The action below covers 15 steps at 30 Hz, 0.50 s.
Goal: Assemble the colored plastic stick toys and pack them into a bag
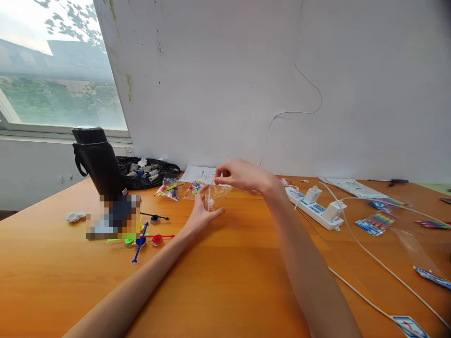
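One clear bag [218,193], right grip [244,174] pinching it, left grip [201,212] spread

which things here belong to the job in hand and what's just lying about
Likely part of the job:
clear plastic bag, pinched by the right hand, left hand at its side
red arrow piece
blue arrow piece
black arrow piece
bagged coloured pieces behind

Apparently just lying about:
black flask
power strip
screwdriver
crumpled white tissue

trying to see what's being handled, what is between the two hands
In the head view, a clear bag is between them, the left hand at its side and the right hand at its top.
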{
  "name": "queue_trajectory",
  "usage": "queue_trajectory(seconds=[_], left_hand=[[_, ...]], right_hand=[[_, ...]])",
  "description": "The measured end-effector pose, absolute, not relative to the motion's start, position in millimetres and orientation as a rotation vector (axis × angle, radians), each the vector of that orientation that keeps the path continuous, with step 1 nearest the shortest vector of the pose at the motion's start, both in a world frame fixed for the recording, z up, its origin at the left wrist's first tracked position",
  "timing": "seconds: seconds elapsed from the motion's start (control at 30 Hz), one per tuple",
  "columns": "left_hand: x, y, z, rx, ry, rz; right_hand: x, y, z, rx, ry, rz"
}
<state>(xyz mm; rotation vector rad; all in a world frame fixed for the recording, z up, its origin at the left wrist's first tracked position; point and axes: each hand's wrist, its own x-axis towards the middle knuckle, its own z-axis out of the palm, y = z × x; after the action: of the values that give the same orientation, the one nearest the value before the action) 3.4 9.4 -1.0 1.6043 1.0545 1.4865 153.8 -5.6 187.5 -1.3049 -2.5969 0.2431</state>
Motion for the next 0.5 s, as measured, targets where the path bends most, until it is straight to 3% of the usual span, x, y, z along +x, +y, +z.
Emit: queue_trajectory(seconds=[0.13, 0.33, 0.5], left_hand=[[6, 8, 2, 1.458, 0.864, 1.381], [8, 7, 2, 1.427, 0.932, 1.431], [9, 9, -3, 1.389, 0.944, 1.459]], right_hand=[[156, -9, 192, -1.321, -2.567, 0.257], [159, -14, 193, -1.396, -2.517, 0.247], [154, -17, 195, -1.461, -2.357, -0.001]])
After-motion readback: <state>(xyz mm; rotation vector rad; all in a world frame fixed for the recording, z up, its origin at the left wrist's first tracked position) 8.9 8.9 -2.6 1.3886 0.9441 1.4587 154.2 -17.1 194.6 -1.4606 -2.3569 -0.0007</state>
